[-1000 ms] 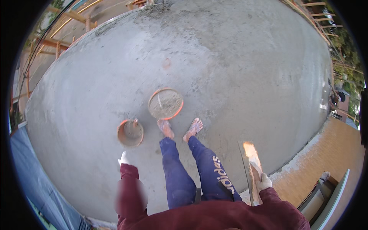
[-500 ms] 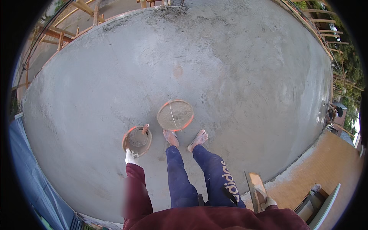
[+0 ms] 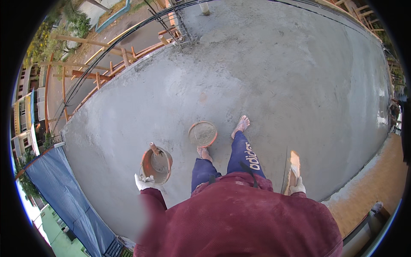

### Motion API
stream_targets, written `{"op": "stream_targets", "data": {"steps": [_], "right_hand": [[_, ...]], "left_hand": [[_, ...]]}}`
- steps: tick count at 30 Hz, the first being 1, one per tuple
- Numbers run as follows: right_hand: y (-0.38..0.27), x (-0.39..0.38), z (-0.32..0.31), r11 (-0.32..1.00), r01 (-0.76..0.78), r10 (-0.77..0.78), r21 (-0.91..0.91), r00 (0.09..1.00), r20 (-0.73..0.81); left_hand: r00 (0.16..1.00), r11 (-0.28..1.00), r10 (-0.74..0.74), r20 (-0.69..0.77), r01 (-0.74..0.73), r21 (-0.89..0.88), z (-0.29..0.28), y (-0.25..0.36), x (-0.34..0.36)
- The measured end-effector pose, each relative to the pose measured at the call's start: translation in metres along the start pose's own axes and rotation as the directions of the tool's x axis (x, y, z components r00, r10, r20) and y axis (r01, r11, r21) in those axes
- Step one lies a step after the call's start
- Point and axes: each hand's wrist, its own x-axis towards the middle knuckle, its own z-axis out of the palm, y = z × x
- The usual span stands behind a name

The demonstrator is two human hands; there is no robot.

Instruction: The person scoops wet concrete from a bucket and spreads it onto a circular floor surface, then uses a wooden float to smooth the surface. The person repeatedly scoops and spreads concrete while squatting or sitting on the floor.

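Observation:
My left hand (image 3: 144, 182), in a white glove, is closed at the near rim of an orange mortar-caked bucket (image 3: 170, 169). Some grey mortar lies inside, and a tool with a stubby handle (image 3: 154, 148) leans out over its rim. White-gloved too, my right hand (image 3: 298, 186) grips a long plastering float (image 3: 294, 165) with a pale, worn wooden part, held upright at my right side. A second orange bucket (image 3: 203, 134), filled with grey mortar, stands by my left foot (image 3: 204, 154). My right foot (image 3: 242, 124) is planted farther forward.
Smooth grey screed (image 3: 291, 98) spreads all round me. Wooden railings (image 3: 98, 77) and black cables border the far left edge. A blue tarpaulin (image 3: 70, 188) hangs at the left, a tan surface (image 3: 361, 180) lies at the right, and a person (image 3: 394, 110) is at the far right.
My right foot has stepped forward. The bucket at my left hand looks larger and raised, while the mortar-filled one looks smaller. The float has swung more upright, and the view has tilted and shifted.

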Motion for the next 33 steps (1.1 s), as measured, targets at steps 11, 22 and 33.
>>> {"op": "stream_targets", "data": {"steps": [11,22,33], "right_hand": [[-0.118,0.141,-0.122,0.947,0.253,-0.233,0.197,0.965,-0.12],[-0.143,0.137,-0.183,0.965,0.155,-0.12,0.212,0.978,-0.169],[-0.294,0.246,-0.198,0.955,0.293,-0.292,0.036,0.956,-0.035]], "left_hand": [[0.997,0.999,-0.037,0.069,0.038,-0.015,0.171,0.051,-0.112],[0.964,0.948,-0.202,0.174,0.148,0.281,0.401,-0.099,-0.052],[0.941,0.872,-0.19,0.279,0.031,0.489,0.553,-0.272,0.041]]}}
